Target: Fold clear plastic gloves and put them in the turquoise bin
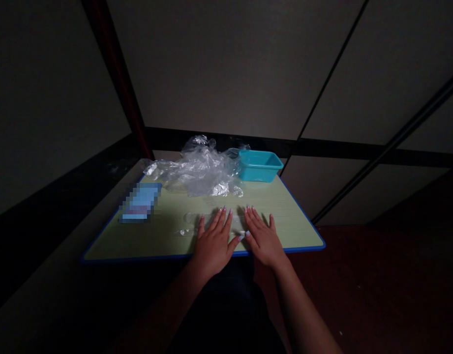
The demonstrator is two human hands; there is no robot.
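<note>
A thin, clear plastic glove (188, 217) lies spread across the front of the table, its finger-like ends showing on the left and the rest hard to make out. My left hand (214, 243) rests flat on it, fingers stretched forward and thumb out to the side. Beside it, my right hand (262, 241) also lies flat with its fingers spread, at the glove's right part. The two thumbs point toward each other with a small gap between them. Neither hand grips anything. Behind the hands is a crumpled heap of clear plastic gloves (207, 169).
A turquoise plastic basket (258, 172) stands at the back right of the small table (285, 216), touching the plastic heap. At the left edge lies a flat, blurred-out blue object (140, 202). A panelled wall (219, 73) rises behind the table.
</note>
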